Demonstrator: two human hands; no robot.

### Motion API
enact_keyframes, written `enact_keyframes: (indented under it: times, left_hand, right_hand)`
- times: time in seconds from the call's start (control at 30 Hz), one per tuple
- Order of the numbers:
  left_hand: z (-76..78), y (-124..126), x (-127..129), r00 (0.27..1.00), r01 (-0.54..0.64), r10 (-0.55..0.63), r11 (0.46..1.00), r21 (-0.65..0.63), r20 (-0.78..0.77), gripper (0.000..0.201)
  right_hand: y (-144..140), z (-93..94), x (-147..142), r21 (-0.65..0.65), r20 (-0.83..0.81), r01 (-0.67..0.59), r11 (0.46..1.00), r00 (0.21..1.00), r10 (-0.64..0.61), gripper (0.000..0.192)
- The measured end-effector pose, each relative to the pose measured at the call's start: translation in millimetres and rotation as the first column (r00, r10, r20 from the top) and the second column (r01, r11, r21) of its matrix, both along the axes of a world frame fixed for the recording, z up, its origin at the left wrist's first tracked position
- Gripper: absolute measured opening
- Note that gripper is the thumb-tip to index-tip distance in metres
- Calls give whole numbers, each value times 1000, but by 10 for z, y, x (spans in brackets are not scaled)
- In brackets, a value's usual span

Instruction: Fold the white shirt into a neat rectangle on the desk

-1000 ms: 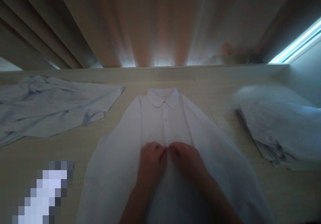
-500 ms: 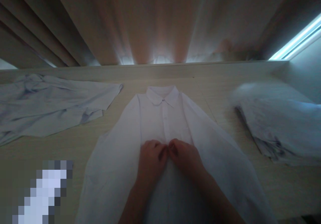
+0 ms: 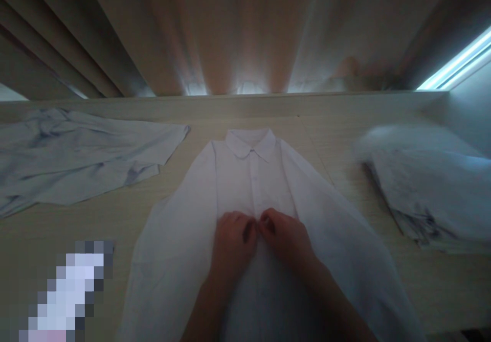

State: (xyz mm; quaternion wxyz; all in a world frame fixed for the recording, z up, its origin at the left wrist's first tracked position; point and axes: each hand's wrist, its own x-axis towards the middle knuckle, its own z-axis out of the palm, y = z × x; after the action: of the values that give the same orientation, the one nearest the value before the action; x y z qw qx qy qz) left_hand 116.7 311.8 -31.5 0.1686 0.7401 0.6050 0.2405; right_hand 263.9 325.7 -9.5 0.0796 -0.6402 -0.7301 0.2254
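Note:
A white collared shirt [image 3: 251, 173] lies face up with its collar at the far end and its sleeves spread to both sides. My left hand [image 3: 235, 240] is closed in a pinch at the front placket, about mid-chest. Close beside it, almost touching, my right hand [image 3: 286, 234] pinches the same placket from the other side. Whatever small part of the shirt front sits between the fingertips is hidden by them. Above the hands, the placket runs straight up to the collar, which meets at the neck.
Another pale garment [image 3: 95, 147] lies rumpled at the left. To the right sits a folded pile of pale cloth [image 3: 433, 194], partly blurred. A pixelated patch covers something at lower left. Brown curtains [image 3: 245, 35] hang behind the pale surface's raised back edge [image 3: 326, 106].
Both hands stay at the same place on the placket, with only a slight shift of the fingers. The whole view has moved a little.

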Motion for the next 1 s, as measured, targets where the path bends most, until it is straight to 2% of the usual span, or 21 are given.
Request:
enact_keyframes:
  times: [0.1,0.3,0.43,0.7,1.0]
  left_hand:
    - [-20,-6,-9,1000,2,-3,1000,-9,-9,16]
    - [-32,-14,-16,1000,-9,9,1000,7,30,24]
    - [-5,-12,-15,1000,8,-7,1000,-24,18,20]
    - [-6,-19,-35,999,27,-25,999,-39,43,23]
    - [2,-14,-17,999,14,-13,999,-34,42,21]
  right_hand:
    - [4,-3,1,-3,-26,12,1000,1000,-12,17]
    - [19,-39,35,18,-117,9,1000,993,-7,29]
    - [20,-35,50,39,-147,17,999,989,-11,31]
    - [-10,59,23,13,-32,-55,998,998,56,21]
    - [-3,-8,18,63,-21,-48,997,999,49,17]
